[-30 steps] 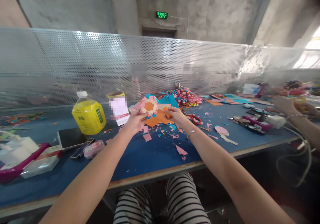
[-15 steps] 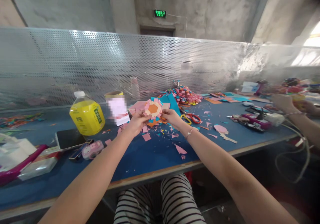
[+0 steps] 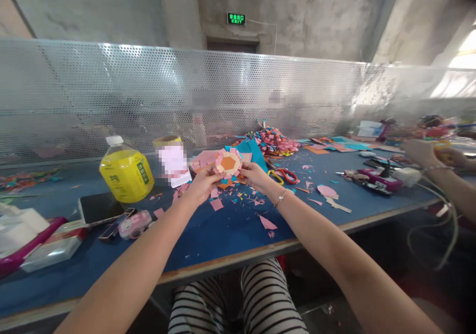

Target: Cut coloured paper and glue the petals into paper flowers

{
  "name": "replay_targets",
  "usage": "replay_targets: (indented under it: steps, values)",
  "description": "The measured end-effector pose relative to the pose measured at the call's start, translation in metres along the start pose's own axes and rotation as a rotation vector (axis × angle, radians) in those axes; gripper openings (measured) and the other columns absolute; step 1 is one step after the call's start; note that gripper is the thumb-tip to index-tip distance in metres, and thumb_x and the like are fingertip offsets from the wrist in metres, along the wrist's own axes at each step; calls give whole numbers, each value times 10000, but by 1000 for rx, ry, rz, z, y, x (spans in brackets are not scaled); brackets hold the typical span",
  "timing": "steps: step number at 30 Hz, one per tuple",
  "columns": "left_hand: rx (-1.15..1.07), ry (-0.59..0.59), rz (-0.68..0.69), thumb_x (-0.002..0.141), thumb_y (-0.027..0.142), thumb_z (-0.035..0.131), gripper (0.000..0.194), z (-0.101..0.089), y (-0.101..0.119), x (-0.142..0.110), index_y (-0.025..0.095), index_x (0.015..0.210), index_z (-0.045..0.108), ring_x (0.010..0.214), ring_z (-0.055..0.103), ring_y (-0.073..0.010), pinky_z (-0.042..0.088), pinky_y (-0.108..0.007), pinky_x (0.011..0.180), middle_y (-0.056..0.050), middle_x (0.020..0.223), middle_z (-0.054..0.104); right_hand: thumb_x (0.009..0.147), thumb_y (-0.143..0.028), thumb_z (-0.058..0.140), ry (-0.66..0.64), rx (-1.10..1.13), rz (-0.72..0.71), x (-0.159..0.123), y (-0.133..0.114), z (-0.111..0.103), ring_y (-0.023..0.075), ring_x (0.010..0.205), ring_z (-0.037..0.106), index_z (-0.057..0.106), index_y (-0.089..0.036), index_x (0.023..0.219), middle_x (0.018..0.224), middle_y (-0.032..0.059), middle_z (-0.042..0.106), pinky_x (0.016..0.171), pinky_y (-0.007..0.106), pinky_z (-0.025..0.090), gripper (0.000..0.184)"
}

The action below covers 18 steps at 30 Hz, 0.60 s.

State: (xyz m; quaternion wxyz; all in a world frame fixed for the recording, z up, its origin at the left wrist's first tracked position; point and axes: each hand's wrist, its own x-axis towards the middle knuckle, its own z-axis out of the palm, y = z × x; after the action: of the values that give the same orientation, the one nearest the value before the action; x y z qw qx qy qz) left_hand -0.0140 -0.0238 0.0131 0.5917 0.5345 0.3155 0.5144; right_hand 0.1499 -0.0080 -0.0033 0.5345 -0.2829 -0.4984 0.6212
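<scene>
Between my two hands is a round paper flower [image 3: 228,163] with an orange middle, a cream ring and pink and blue tabs round its rim. My left hand [image 3: 204,185] pinches its left edge, and my right hand [image 3: 253,175] pinches the right edge. It is held above the blue table [image 3: 208,239], over scattered paper scraps [image 3: 216,204]. Just right of my right hand lie scissors [image 3: 285,176] with yellow and red handles. Behind the flower are a blue paper sheet [image 3: 255,151] and a heap of pink, blue and orange paper pieces [image 3: 275,141].
A bottle of yellow liquid [image 3: 126,172], a dark phone [image 3: 100,208] and a pink case [image 3: 134,224] stand to the left. At right are a purple glue gun [image 3: 377,179], its cable and another person's hand [image 3: 422,153]. A perforated metal screen [image 3: 148,96] runs behind the table.
The view has shifted slightly. Both hands keep their hold on the paper flower, which has hardly moved.
</scene>
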Motion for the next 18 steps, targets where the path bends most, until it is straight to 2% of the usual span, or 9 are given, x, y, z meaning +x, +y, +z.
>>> replay_targets:
  steps: [4, 10, 18]
  values:
    - [17, 18, 5, 529, 171, 751, 317, -2, -1, 2, 154, 820, 626, 700, 610, -146, 482, -255, 635, -40, 775, 663, 546, -93, 643, -19, 24, 29, -2, -4, -1, 64, 536, 529, 625, -149, 687, 599, -22, 598, 570, 196, 459, 153]
    - [23, 40, -7, 517, 157, 756, 347, -4, -2, 3, 155, 839, 626, 691, 612, -143, 485, -255, 634, -42, 772, 667, 545, 14, 513, -73, 48, 78, -7, -12, 0, 73, 570, 561, 632, -134, 729, 648, -8, 623, 607, 193, 491, 265]
    - [52, 46, -3, 528, 180, 754, 339, -3, -1, 3, 151, 839, 623, 713, 616, -154, 490, -272, 661, -50, 785, 665, 560, 41, 517, -106, 68, 79, -9, -14, -2, 77, 638, 587, 643, -136, 768, 711, -2, 643, 666, 185, 495, 301]
